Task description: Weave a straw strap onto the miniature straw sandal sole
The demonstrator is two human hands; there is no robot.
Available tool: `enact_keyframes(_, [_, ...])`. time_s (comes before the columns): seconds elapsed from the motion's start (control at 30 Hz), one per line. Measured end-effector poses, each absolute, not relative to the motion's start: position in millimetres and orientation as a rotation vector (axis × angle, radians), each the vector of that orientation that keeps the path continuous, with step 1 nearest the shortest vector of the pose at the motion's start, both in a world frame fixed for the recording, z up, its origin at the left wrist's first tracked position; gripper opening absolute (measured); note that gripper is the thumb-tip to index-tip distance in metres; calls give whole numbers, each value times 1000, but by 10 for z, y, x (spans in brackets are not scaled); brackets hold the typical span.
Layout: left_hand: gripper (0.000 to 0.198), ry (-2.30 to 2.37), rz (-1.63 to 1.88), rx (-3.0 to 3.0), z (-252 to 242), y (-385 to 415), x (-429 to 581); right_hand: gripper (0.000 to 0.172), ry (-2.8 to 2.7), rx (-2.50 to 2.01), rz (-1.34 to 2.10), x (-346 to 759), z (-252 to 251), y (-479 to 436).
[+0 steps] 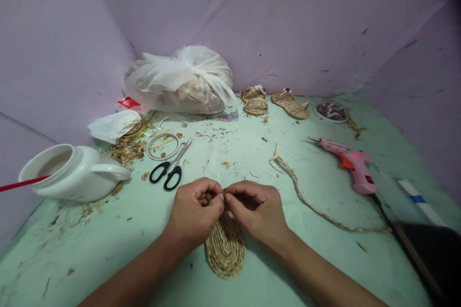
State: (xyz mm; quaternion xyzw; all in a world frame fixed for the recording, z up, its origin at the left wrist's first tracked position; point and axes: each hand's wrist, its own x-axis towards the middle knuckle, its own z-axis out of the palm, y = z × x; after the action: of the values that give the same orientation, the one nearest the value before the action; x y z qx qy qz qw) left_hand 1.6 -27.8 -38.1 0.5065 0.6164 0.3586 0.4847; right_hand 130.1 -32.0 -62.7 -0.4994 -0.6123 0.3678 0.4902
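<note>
A coiled, braided straw sole (226,249) lies near the table's front, its rounded end toward me. Over its far end, my left hand (198,211) and my right hand (257,211) meet with thumbs and forefingers pinched together. What sits between the fingertips is too small and covered to make out. The hands hide the sole's far end. Just beyond my left hand are black-handled scissors (171,168), blades pointing away. To the right of my right hand, a long straw braid (306,201) curves over the table.
A pink glue gun (347,158) with a red light lies at right. At left, a white jug (82,172) lies near straw scraps (127,151) and a tape ring (163,147). Behind stand a plastic bag (183,81), straw slippers (291,104) and a small dish (330,112).
</note>
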Motion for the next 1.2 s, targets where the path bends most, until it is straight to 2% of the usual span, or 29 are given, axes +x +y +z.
enact_keyframes(0.27, [8,1493,845,1290,-378,-270,23,11,-1491,-1245,866,1291,-633,-345])
enact_keyframes(0.53, [6,1497,866,1248,-361,-271,50,7,-1192,-1374,1191,1232,-616,-324])
enact_keyframes(0.83, [4,1511,891,1215,-361,-287,48,1,-930,-1294,1451,1229,-582,-292])
enact_keyframes(1.2, [5,1480,871,1126,-379,-261,35,3,-932,-1154,1465,1248,-598,-290])
